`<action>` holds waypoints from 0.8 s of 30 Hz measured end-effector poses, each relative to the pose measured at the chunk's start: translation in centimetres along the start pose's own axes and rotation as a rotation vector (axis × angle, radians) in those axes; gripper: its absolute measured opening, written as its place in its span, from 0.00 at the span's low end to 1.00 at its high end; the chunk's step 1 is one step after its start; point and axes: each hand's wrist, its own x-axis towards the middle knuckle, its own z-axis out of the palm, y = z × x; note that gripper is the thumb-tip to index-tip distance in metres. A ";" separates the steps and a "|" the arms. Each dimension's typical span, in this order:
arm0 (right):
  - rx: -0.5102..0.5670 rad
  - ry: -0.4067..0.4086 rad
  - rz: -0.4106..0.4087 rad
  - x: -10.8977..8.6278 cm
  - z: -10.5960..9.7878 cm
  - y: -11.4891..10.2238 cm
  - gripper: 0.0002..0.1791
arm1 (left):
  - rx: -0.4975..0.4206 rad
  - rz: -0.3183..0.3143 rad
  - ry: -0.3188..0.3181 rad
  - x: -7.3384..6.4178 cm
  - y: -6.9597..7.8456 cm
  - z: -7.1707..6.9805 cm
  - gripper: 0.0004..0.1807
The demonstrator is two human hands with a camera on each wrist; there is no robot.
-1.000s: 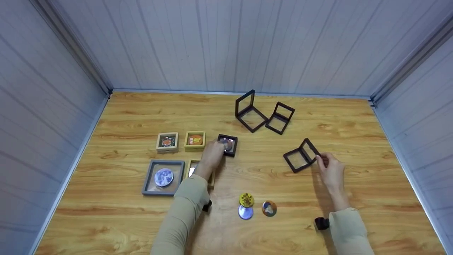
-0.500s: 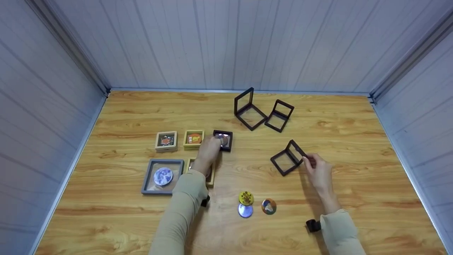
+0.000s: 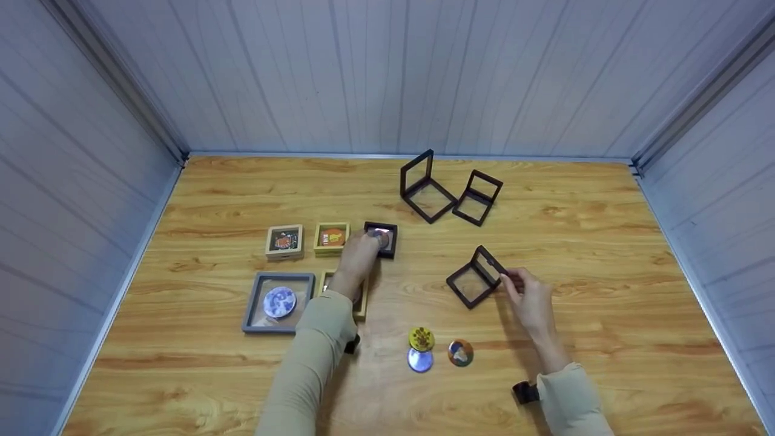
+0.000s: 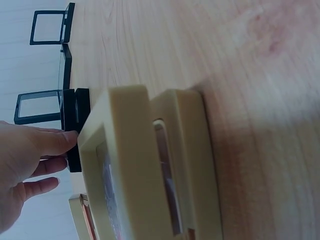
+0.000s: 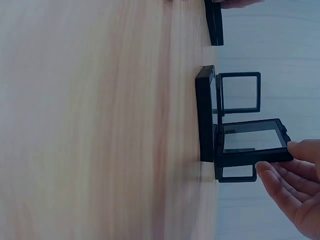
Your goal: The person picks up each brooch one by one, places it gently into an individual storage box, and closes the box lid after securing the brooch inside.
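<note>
In the head view my left hand (image 3: 358, 251) grips the near left part of a small black display frame (image 3: 390, 243), folded together with a round badge (image 3: 381, 238) inside. Its fingers partly cover the badge. The left wrist view shows the thumb and fingertips at this frame's edge (image 4: 72, 150). My right hand (image 3: 533, 303) pinches the raised half of another black display frame (image 3: 484, 275), which stands unfolded like a book. Its clear film windows have nothing between them. In front of it lie a yellow badge (image 3: 421, 338), overlapping a blue-white badge (image 3: 419, 360), and an orange-blue badge (image 3: 461, 352).
Two more unfolded black frames, a larger one (image 3: 430, 219) and a smaller one (image 3: 476, 198), stand at the back. On the left are a beige frame (image 3: 284, 255), a yellow frame (image 3: 331, 249), a grey frame (image 3: 249, 306) and another yellow frame (image 3: 362, 309) under my left forearm.
My right hand has slid the unfolded black frame left and slightly toward me. My left hand shifted the folded frame a little left, beside the yellow one, then stayed there.
</note>
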 end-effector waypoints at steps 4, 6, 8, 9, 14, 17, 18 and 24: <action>0.006 -0.013 0.001 -0.2 0.2 -0.4 0.04 | 0.241 0.110 0.082 -0.2 0.6 -0.1 0.15; 0.002 -0.017 -0.001 -0.3 0.4 -0.5 0.04 | 0.283 0.109 0.091 -0.4 1.0 -0.1 0.15; -0.001 -0.019 -0.008 -0.4 0.5 -0.6 0.05 | 0.289 0.095 0.095 -0.5 1.4 -0.1 0.15; -0.003 -0.019 -0.013 -0.4 0.5 -0.7 0.05 | 0.285 0.086 0.097 -0.7 1.5 -0.1 0.15; 0.007 -0.011 -0.034 -0.4 0.7 -0.8 0.04 | 0.249 0.071 0.128 -1.4 2.5 -0.1 0.12; 0.016 -0.012 -0.033 -0.5 0.8 -0.9 0.04 | 0.207 0.068 0.120 -2.1 3.2 -0.1 0.13; 0.015 -0.011 -0.032 -0.5 0.8 -0.9 0.04 | 0.182 0.066 0.111 -2.3 3.4 -0.1 0.14; 0.010 -0.015 -0.019 -0.6 1.0 -1.1 0.04 | 0.072 0.116 0.090 -3.9 4.8 0.1 0.10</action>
